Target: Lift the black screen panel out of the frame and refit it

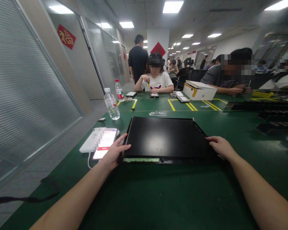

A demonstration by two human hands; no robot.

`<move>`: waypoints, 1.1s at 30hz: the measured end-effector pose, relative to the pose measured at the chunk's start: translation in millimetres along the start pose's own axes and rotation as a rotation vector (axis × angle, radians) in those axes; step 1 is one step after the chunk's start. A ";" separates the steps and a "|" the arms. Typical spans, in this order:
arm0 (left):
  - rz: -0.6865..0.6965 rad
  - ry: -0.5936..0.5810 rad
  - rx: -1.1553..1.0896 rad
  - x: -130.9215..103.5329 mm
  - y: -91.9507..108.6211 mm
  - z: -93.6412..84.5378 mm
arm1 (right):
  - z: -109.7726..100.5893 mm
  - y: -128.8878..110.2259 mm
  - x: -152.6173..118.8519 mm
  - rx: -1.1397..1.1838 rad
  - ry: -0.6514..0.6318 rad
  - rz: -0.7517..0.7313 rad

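A black flat display panel [165, 137] lies in a dark frame, just above or on the green table, with its near edge towards me. A green circuit strip [141, 160] shows along the left part of that near edge. At the panel's left side, my left hand [115, 150] grips the edge, thumb on top and fingers along the side. My right hand [222, 147] pinches the right edge, its thumb and forefinger at the rim and the other fingers partly hidden below.
Left of the panel are a phone [105, 143], a white box-like item [90, 140] and a clear water bottle [112, 103]; a red-capped bottle [119, 91] stands behind. Across the table [153, 198], a co-worker handles small devices beside a white box [199, 91]. Dark panels [271, 107] lie at right.
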State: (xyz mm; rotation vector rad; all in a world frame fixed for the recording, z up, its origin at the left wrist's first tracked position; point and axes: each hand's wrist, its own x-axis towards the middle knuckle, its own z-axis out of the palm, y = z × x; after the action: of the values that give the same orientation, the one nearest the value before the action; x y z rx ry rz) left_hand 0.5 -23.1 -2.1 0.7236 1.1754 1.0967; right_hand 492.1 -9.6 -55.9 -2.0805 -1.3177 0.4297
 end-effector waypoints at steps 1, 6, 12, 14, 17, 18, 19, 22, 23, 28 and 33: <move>0.005 -0.013 -0.012 0.0 0.0 -0.2 | 0.0 0.4 0.1 0.002 0.003 -0.001; 0.007 -0.088 0.003 0.8 -0.6 -1.8 | -1.3 0.0 -0.1 -0.012 -0.002 -0.004; 0.028 -0.088 0.079 0.6 -3.4 -3.7 | -1.7 -3.6 -2.2 -0.009 0.001 0.013; 0.062 -0.086 0.099 1.1 -4.8 -4.4 | -1.9 -4.7 -2.7 -0.010 0.001 0.017; 0.089 -0.106 0.107 2.3 -6.2 -6.0 | -2.6 -5.8 -3.0 -0.019 -0.011 0.020; 0.093 -0.114 0.108 2.7 -6.5 -6.6 | -2.9 -6.0 -2.9 -0.023 -0.014 0.020; 0.097 -0.122 0.108 3.2 -6.8 -7.3 | -3.1 -6.1 -2.8 -0.028 -0.020 0.021; 0.119 -0.155 0.104 4.2 -7.5 -9.1 | -3.2 -5.4 -1.8 -0.048 -0.040 0.032; 0.132 -0.166 0.104 4.5 -7.7 -9.5 | -3.0 -4.9 -1.4 -0.051 -0.045 0.030; 0.195 -0.198 0.121 3.8 -6.9 -8.9 | -1.7 -0.4 1.3 -0.054 -0.045 0.002; 0.258 -0.229 0.110 0.6 -4.5 -5.2 | -2.0 2.7 3.3 -0.026 -0.072 0.027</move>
State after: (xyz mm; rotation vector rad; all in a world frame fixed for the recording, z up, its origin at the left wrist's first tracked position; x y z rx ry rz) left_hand -3.3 -24.5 -7.8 1.0802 0.9703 1.1327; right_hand 496.6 -8.1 -56.0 -2.1243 -1.3451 0.5060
